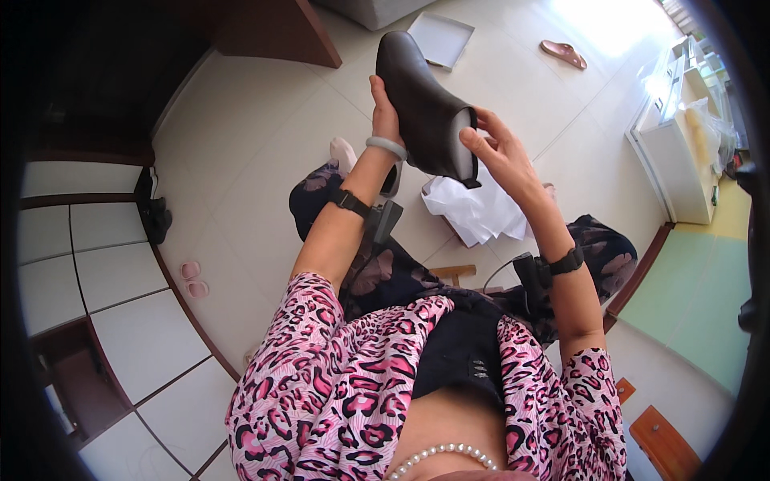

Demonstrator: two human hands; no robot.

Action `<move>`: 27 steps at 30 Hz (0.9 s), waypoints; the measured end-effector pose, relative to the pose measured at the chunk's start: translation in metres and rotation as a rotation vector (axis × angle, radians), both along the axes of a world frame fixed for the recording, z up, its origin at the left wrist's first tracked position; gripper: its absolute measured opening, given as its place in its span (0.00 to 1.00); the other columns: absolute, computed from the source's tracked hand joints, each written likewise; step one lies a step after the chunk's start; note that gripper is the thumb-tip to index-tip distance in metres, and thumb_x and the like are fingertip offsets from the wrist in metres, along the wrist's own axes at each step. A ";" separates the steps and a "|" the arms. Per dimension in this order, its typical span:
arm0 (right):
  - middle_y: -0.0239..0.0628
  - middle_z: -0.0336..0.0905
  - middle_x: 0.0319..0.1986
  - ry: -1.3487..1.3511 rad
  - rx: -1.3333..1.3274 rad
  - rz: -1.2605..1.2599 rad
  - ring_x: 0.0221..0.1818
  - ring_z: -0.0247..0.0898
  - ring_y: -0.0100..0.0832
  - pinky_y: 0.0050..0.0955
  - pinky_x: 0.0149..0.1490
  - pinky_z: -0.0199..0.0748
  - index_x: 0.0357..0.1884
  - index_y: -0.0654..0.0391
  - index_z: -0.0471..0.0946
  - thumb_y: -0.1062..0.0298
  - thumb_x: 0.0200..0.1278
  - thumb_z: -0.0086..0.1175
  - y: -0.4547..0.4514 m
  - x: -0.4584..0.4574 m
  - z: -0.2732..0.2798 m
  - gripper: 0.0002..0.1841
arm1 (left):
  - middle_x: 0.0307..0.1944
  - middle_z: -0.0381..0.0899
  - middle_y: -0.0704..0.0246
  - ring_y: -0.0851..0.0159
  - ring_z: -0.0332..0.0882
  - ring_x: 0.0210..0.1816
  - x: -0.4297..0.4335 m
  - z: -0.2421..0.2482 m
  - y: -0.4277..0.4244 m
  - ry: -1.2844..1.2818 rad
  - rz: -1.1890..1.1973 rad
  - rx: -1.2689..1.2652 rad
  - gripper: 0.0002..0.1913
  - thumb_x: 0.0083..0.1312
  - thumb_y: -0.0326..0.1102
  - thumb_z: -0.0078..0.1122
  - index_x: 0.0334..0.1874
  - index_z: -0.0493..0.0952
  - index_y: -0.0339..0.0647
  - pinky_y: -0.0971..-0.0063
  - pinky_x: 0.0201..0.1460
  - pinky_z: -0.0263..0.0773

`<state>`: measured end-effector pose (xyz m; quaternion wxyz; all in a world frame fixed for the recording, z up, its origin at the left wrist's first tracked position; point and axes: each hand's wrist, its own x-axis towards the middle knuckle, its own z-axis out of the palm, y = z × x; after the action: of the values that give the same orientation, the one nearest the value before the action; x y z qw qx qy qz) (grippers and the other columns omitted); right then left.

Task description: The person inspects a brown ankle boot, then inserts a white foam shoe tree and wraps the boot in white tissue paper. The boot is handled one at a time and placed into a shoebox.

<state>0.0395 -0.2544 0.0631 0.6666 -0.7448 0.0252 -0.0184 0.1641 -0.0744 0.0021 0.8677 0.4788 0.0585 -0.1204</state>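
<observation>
A dark brown leather ankle boot (424, 99) is held up in front of me, toe pointing away and its opening toward my right. My left hand (385, 114) grips it along the left side, thumb against the upper near the toe. At the boot's opening, my right hand (502, 150) holds the collar, with the thumb across the pale lining and the fingers behind the edge. Below the left wrist, part of another dark shoe (392, 182) shows; most of it is hidden. Crumpled white tissue paper (478, 207) lies beneath the boot, over a box that is mostly covered.
A white box lid (442, 39) lies on the tiled floor (258, 120) ahead. A pink sandal (563, 55) is farther right, and pink slippers (194, 279) are at left. White cabinets (144, 330) flank the left; a white drawer unit (674, 138) stands right. Part of a wooden stool (455, 272) shows between my legs.
</observation>
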 end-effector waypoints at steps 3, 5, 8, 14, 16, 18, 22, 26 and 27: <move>0.45 0.85 0.50 0.130 -0.185 0.083 0.48 0.82 0.31 0.27 0.53 0.79 0.65 0.66 0.76 0.45 0.70 0.66 -0.013 -0.013 -0.033 0.35 | 0.65 0.81 0.60 0.57 0.83 0.60 -0.008 -0.012 -0.009 0.115 -0.041 0.038 0.50 0.70 0.81 0.43 0.72 0.71 0.37 0.64 0.68 0.77; 0.46 0.84 0.53 0.328 -0.221 0.161 0.49 0.81 0.30 0.27 0.55 0.78 0.68 0.65 0.76 0.47 0.73 0.63 -0.032 -0.017 -0.062 0.33 | 0.66 0.80 0.57 0.57 0.82 0.62 -0.010 -0.022 -0.011 0.191 -0.007 0.203 0.52 0.69 0.82 0.45 0.73 0.70 0.34 0.64 0.69 0.76; 0.45 0.84 0.56 0.145 0.325 -0.127 0.54 0.82 0.33 0.32 0.60 0.77 0.66 0.66 0.77 0.51 0.78 0.58 -0.073 -0.021 -0.120 0.28 | 0.68 0.77 0.53 0.53 0.81 0.64 -0.011 -0.034 0.001 0.267 0.018 0.290 0.56 0.67 0.83 0.43 0.76 0.66 0.32 0.63 0.71 0.75; 0.64 0.65 0.73 0.522 -0.925 -0.502 0.76 0.61 0.57 0.47 0.76 0.62 0.74 0.74 0.62 0.35 0.55 0.73 -0.133 -0.077 -0.279 0.59 | 0.69 0.76 0.54 0.51 0.78 0.66 -0.006 -0.047 0.022 0.256 0.084 0.286 0.53 0.69 0.81 0.44 0.76 0.66 0.35 0.56 0.72 0.73; 0.60 0.71 0.69 0.605 -0.906 -0.542 0.74 0.65 0.54 0.48 0.73 0.65 0.72 0.76 0.65 0.32 0.52 0.73 -0.123 -0.083 -0.320 0.60 | 0.71 0.75 0.56 0.52 0.76 0.69 0.000 -0.038 0.031 0.245 0.132 0.278 0.48 0.72 0.79 0.44 0.76 0.67 0.39 0.55 0.75 0.70; 0.55 0.78 0.64 0.706 -0.611 -0.580 0.68 0.73 0.49 0.46 0.68 0.71 0.68 0.77 0.70 0.34 0.49 0.76 -0.117 -0.086 -0.349 0.58 | 0.72 0.74 0.58 0.53 0.76 0.69 0.003 -0.031 0.033 0.224 0.122 0.271 0.47 0.73 0.78 0.43 0.76 0.67 0.40 0.56 0.75 0.70; 0.35 0.89 0.36 0.921 -0.148 -0.396 0.39 0.83 0.32 0.31 0.47 0.78 0.39 0.64 0.88 0.50 0.56 0.73 -0.108 -0.082 -0.344 0.23 | 0.70 0.76 0.62 0.54 0.77 0.67 0.005 -0.022 0.038 0.219 0.095 0.225 0.44 0.75 0.76 0.41 0.74 0.70 0.43 0.57 0.75 0.70; 0.32 0.86 0.39 0.526 0.321 -0.395 0.41 0.82 0.30 0.30 0.48 0.79 0.46 0.58 0.84 0.53 0.66 0.67 -0.108 -0.056 -0.275 0.18 | 0.67 0.79 0.64 0.56 0.78 0.65 0.011 -0.020 0.040 0.159 0.051 0.163 0.41 0.76 0.75 0.40 0.72 0.72 0.45 0.59 0.72 0.73; 0.34 0.85 0.43 0.401 0.553 -0.379 0.44 0.83 0.31 0.32 0.50 0.81 0.51 0.58 0.82 0.55 0.71 0.65 -0.113 -0.048 -0.250 0.17 | 0.68 0.78 0.62 0.56 0.78 0.65 0.012 -0.020 0.040 0.140 0.050 0.167 0.43 0.75 0.76 0.41 0.73 0.70 0.43 0.59 0.72 0.73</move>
<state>-0.0082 -0.3678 -0.1872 0.8087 -0.5080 0.2962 0.0123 0.1765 -0.0342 -0.0183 0.8212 0.5384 0.1410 -0.1264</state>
